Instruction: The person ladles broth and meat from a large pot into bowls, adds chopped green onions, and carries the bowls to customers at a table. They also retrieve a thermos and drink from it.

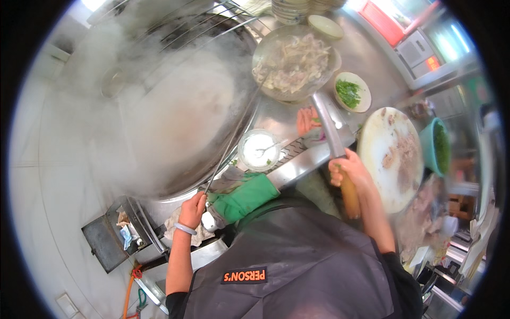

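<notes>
My left hand (193,209) is closed around the end of a long thin metal handle (227,147), which runs up along the wok's rim to a large bowl of sliced meat (295,65). In my right hand (350,171) is the wooden handle of a tool with a long metal shaft (327,121); its far end reaches the lower edge of that bowl. Steam covers much of the cloudy liquid in the huge wok (187,107). To the right of my right hand lies a round white cutting board (392,159) with bits of meat on it.
A container of white powder (259,150) with a spoon stands between wok and counter edge. Green gloves or cloth (243,197) lie before me. A bowl of chopped greens (352,92), a teal bowl of greens (435,147), stacked bowls (293,12) and a wire rack (235,26) surround the work area.
</notes>
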`<move>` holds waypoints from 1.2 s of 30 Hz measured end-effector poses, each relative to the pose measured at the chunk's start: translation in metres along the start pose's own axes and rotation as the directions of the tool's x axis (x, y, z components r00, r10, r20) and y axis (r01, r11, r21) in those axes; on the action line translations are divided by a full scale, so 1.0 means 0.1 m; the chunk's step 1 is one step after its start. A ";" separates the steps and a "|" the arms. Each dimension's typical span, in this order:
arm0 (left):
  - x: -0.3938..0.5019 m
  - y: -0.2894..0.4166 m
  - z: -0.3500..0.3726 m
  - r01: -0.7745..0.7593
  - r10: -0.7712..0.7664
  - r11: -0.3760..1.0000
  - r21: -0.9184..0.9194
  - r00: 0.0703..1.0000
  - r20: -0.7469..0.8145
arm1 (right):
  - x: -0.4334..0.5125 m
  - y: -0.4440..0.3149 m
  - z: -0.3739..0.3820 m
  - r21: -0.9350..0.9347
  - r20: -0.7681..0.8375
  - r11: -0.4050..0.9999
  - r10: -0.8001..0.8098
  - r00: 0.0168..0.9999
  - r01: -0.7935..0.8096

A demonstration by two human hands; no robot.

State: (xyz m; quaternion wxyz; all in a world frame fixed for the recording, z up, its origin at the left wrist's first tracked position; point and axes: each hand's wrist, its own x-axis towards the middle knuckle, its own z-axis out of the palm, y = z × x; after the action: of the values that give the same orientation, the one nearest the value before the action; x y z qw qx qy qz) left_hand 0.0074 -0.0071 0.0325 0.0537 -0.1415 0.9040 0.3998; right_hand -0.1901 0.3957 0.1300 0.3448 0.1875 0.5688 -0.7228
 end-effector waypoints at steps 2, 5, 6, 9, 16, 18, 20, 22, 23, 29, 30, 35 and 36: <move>0.16 0.08 -0.06 -0.044 0.042 0.997 0.061 0.999 0.031 | 0.03 -0.04 -0.09 -0.018 -0.026 0.996 -0.083 0.996 0.082; 0.28 0.18 -0.19 -0.122 0.118 0.984 0.128 0.992 0.043 | 0.06 -0.06 -0.22 0.024 -0.066 0.991 -0.131 0.989 0.133; 0.28 0.21 -0.23 -0.121 0.115 0.983 0.140 0.992 0.055 | 0.06 -0.06 -0.26 0.034 -0.101 0.990 -0.133 0.986 0.137; 0.25 0.32 -0.30 -0.017 0.002 0.990 0.141 0.994 0.105 | 0.05 -0.03 -0.34 0.077 -0.099 0.983 -0.156 0.983 0.164; 0.62 0.55 0.19 -0.104 0.105 0.994 -0.017 0.989 0.108 | 0.00 0.00 -0.39 0.126 -0.065 0.983 -0.129 0.989 0.137; 0.66 0.54 0.22 -0.138 0.137 0.990 0.000 0.984 0.117 | 0.00 0.02 -0.39 0.169 -0.039 0.977 -0.122 0.992 0.127; 0.61 0.50 0.15 -0.112 0.106 0.992 0.049 0.988 0.115 | 0.00 0.02 -0.40 0.164 -0.043 0.975 -0.143 0.989 0.148; 0.51 0.45 0.04 -0.071 0.062 0.995 0.071 0.990 0.127 | 0.01 0.03 -0.40 0.161 -0.041 0.973 -0.161 0.986 0.166; 0.47 0.43 0.00 -0.075 0.065 0.994 0.081 0.990 0.122 | 0.02 0.03 -0.40 0.157 -0.037 0.972 -0.172 0.984 0.176; 0.21 0.38 -0.12 -0.097 0.089 0.991 0.096 0.993 0.083 | 0.07 0.02 -0.40 0.186 -0.022 0.967 -0.173 0.985 0.174; 0.18 0.38 -0.12 -0.060 0.049 0.992 0.113 0.994 0.094 | 0.08 0.02 -0.39 0.180 -0.025 0.968 -0.175 0.984 0.177; 0.14 0.37 0.11 -0.026 0.026 1.000 -0.002 0.997 0.073 | 0.10 0.02 -0.39 0.201 -0.012 0.960 -0.199 0.980 0.197; 0.16 0.37 0.18 -0.036 0.037 0.999 -0.011 0.997 0.071 | 0.10 0.02 -0.39 0.200 -0.014 0.958 -0.207 0.978 0.205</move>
State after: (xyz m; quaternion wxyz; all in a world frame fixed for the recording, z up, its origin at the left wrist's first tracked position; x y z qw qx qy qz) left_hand -0.0191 0.0263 0.0429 0.0779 -0.1107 0.9019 0.4101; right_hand -0.2008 0.4300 0.1108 0.2490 0.1585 0.5085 -0.8089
